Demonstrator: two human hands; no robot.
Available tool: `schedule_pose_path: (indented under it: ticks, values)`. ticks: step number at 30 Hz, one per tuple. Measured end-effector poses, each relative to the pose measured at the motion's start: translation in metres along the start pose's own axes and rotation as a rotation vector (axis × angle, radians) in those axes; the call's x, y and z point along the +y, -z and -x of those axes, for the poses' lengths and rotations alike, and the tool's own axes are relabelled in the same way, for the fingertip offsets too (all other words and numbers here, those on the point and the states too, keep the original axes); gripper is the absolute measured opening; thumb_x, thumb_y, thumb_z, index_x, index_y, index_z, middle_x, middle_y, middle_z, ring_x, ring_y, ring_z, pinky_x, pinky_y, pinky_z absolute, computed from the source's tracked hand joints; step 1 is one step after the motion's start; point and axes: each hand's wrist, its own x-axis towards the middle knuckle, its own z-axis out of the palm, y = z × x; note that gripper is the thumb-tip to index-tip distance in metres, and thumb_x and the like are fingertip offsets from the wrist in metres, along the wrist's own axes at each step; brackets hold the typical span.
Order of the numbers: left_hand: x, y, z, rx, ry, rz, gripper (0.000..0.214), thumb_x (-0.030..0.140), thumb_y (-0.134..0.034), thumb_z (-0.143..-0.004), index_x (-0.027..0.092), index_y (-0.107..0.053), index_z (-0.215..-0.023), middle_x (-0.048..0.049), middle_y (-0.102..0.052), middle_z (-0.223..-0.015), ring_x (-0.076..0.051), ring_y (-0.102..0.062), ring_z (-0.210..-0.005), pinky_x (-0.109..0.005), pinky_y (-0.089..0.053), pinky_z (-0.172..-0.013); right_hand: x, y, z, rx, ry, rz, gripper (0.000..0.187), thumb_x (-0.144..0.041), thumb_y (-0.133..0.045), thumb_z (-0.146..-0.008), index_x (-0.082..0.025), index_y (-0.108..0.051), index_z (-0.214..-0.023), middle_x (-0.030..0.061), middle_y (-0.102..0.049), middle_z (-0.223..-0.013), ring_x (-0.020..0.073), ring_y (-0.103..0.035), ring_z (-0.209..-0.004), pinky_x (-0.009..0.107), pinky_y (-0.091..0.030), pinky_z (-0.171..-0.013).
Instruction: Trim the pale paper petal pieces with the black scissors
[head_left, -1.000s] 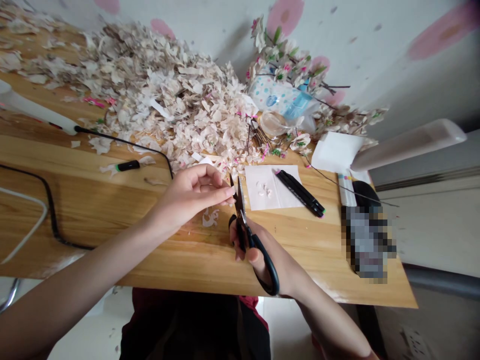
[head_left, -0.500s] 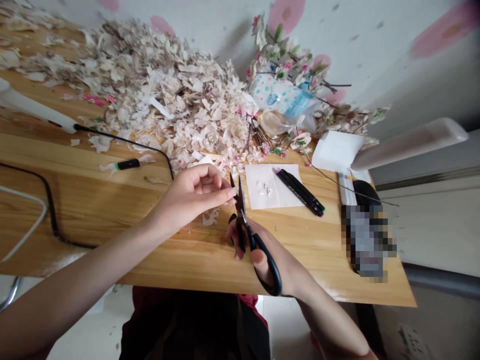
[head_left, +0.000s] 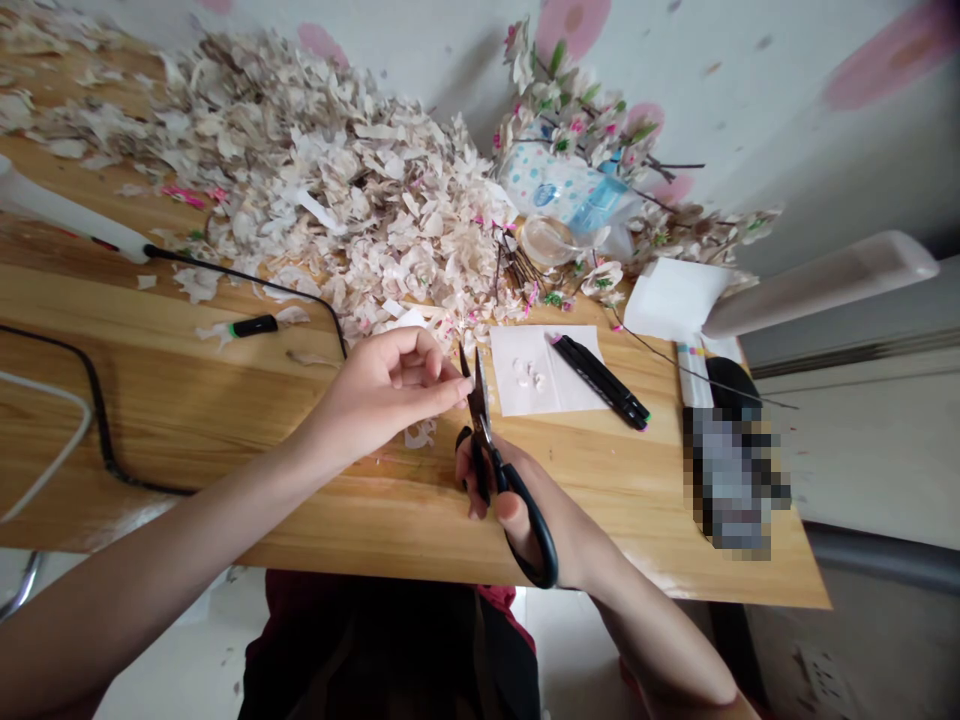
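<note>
Two hands over one wooden table [head_left: 150, 400] here. The right hand [head_left: 525, 510] is firmly gripping one pair of black-handled scissors [head_left: 480, 420], thumb through the loop, wrist angled so the blades point up and away, tips slightly apart. The scissors sit just left of a white sheet [head_left: 525, 385] with a few tiny paper scraps on it, and two dark pens [head_left: 598, 382] lie side by side on that sheet. The left arm reaches in from the lower left, and the left hand [head_left: 382, 395] has its fingers curled, with the fingertips [head_left: 454, 388] right up against the blades. Can't tell if they're pinching anything, it's too small to make out. Behind all that there's a big heap of paper petals [head_left: 322, 190], plus a second white sheet [head_left: 675, 298] off to the right and one green-tipped pen [head_left: 255, 326] on the left.
</note>
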Motion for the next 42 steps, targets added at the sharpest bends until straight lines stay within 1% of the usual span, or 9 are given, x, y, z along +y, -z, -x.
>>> schedule_pose_path:
  ticks: [9,16,26,30,33,35,37,39,42]
  values:
    - [-0.001,0.000,-0.001,0.008,0.019,-0.022,0.033,0.025,-0.073,-0.069,0.019,-0.042,-0.064,0.0027,-0.062,-0.072,-0.010,-0.061,-0.064,-0.020,-0.051,-0.063,0.004,-0.003,0.000,-0.008,0.022,-0.016,0.068,-0.085,-0.025,-0.079,-0.020,-0.045,-0.086,-0.0002,-0.048,-0.068,0.0169,-0.045,-0.063,0.030,-0.038,-0.061]
    - [-0.001,0.001,-0.002,-0.020,0.027,0.050,0.033,0.019,-0.072,-0.069,0.019,-0.040,-0.063,0.0055,-0.060,-0.068,-0.008,-0.062,-0.063,-0.018,-0.050,-0.063,0.004,-0.003,0.000,-0.001,0.021,-0.033,0.067,-0.085,-0.028,-0.078,-0.020,-0.044,-0.081,-0.0005,-0.047,-0.067,0.0162,-0.043,-0.062,0.029,-0.036,-0.059]
    - [0.005,0.003,-0.005,-0.052,0.105,0.094,0.031,0.015,-0.072,-0.066,0.019,-0.042,-0.062,0.0060,-0.063,-0.063,-0.009,-0.065,-0.060,-0.017,-0.050,-0.059,-0.004,0.000,0.001,0.047,-0.047,-0.045,0.069,-0.088,-0.037,-0.070,-0.020,-0.044,-0.071,-0.0015,-0.046,-0.064,0.0138,-0.038,-0.058,0.027,-0.030,-0.054]
    - [0.006,0.003,-0.006,-0.074,0.133,0.103,0.027,0.014,-0.073,-0.066,0.018,-0.046,-0.064,0.0052,-0.065,-0.064,-0.008,-0.065,-0.060,-0.016,-0.050,-0.058,-0.002,0.002,0.000,0.063,-0.041,-0.111,0.062,-0.080,-0.045,-0.079,-0.019,-0.047,-0.070,-0.0029,-0.045,-0.059,0.0125,-0.041,-0.053,0.026,-0.032,-0.052]
    - [0.004,0.003,-0.005,-0.101,0.166,0.060,0.023,0.013,-0.074,-0.066,0.016,-0.051,-0.068,0.0033,-0.067,-0.069,-0.008,-0.066,-0.063,-0.016,-0.050,-0.059,0.000,0.004,-0.004,0.201,-0.069,-0.177,0.051,-0.066,-0.052,-0.087,-0.019,-0.048,-0.068,-0.0046,-0.044,-0.053,0.0113,-0.043,-0.048,0.025,-0.035,-0.050]
    - [0.002,0.002,-0.005,-0.127,0.173,0.005,0.021,0.013,-0.075,-0.066,0.016,-0.054,-0.070,0.0025,-0.068,-0.071,-0.009,-0.067,-0.065,-0.016,-0.051,-0.061,0.001,0.006,-0.008,0.349,-0.081,-0.207,0.042,-0.057,-0.060,-0.086,-0.018,-0.053,-0.072,-0.0047,-0.048,-0.054,0.0109,-0.046,-0.048,0.025,-0.038,-0.050]
    - [-0.001,0.001,-0.005,-0.158,0.170,-0.046,0.020,0.014,-0.076,-0.067,0.016,-0.056,-0.073,0.0024,-0.068,-0.071,-0.009,-0.067,-0.066,-0.016,-0.052,-0.062,0.003,0.009,-0.011,0.450,-0.059,-0.231,0.034,-0.050,-0.067,-0.083,-0.017,-0.059,-0.081,-0.0036,-0.054,-0.060,0.0110,-0.049,-0.051,0.024,-0.041,-0.051]
    - [-0.005,0.000,-0.005,-0.184,0.161,-0.084,0.020,0.014,-0.075,-0.067,0.015,-0.058,-0.075,0.0024,-0.068,-0.072,-0.009,-0.067,-0.068,-0.017,-0.052,-0.064,0.005,0.011,-0.014,0.480,-0.030,-0.248,0.030,-0.046,-0.070,-0.081,-0.017,-0.062,-0.088,-0.0028,-0.056,-0.064,0.0111,-0.051,-0.054,0.024,-0.042,-0.052]
    - [-0.009,-0.001,-0.005,-0.210,0.152,-0.111,0.021,0.014,-0.075,-0.067,0.016,-0.058,-0.078,0.0025,-0.067,-0.072,-0.010,-0.067,-0.068,-0.019,-0.053,-0.065,0.007,0.012,-0.016,0.457,-0.027,-0.246,0.029,-0.044,-0.071,-0.079,-0.017,-0.064,-0.088,-0.0024,-0.055,-0.063,0.0114,-0.050,-0.055,0.024,-0.040,-0.053]
